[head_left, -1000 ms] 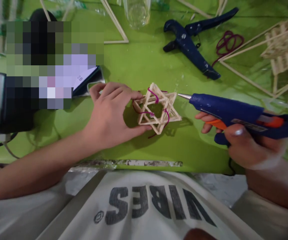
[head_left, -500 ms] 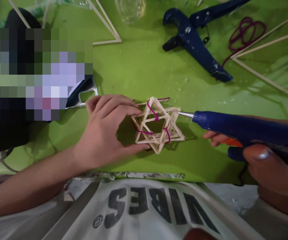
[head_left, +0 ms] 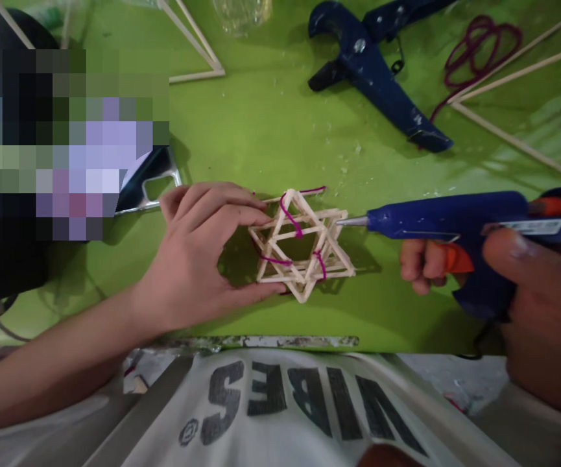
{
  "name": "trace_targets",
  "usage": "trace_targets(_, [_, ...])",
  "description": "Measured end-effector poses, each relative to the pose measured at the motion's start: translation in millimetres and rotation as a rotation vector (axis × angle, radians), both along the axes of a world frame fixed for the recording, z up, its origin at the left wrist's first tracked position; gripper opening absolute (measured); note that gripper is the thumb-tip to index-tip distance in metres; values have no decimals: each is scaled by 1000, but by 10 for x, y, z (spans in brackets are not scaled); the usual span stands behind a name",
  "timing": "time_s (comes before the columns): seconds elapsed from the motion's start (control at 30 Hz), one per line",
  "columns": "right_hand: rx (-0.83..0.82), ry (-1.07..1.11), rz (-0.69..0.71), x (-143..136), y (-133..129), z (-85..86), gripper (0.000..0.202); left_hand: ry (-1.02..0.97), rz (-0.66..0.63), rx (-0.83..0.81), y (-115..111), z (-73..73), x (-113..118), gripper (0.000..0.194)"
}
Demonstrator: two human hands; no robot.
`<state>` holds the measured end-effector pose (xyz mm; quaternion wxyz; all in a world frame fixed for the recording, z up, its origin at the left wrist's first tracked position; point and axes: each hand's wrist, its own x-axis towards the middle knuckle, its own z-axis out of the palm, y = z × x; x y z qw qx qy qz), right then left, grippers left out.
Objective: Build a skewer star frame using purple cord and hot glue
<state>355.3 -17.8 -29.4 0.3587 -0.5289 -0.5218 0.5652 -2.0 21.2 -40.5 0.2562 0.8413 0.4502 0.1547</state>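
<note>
A small star frame of pale wooden sticks (head_left: 326, 227), with bits of purple string (head_left: 292, 219) wound on it, stands on the green table. From the left, my left hand (head_left: 197, 250) grips it between thumb and fingers. My right hand (head_left: 528, 272) is wrapped around a blue glue gun (head_left: 445, 217), its fingers at the orange trigger (head_left: 458, 258). The gun's metal nozzle (head_left: 353, 222) points left and reaches the star's upper right corner. Whether the tip touches the wood, I cannot tell.
Behind the star lies a dark blue cutter (head_left: 382, 78), with a coil of purple string (head_left: 479, 55) beside it. Larger stick triangles (head_left: 518, 139) lie at right and top left. A blurred-out device (head_left: 156, 178) is at left. A clear container (head_left: 244, 14) stands at the back.
The glue gun has rolled more upright, so its trigger and handle show more. Its nozzle has come closer over the star's corner. My left hand keeps its hold.
</note>
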Motion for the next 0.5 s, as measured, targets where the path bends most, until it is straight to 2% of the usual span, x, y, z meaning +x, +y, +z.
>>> trace_targets(0.17, [-81,127,49,74,19,-127,30,7,-22,17,5,-1,-10,60])
trace_targets(0.5, [-189,167,40,52,-7,-172,32,7,-18,16,10,10,-4,59])
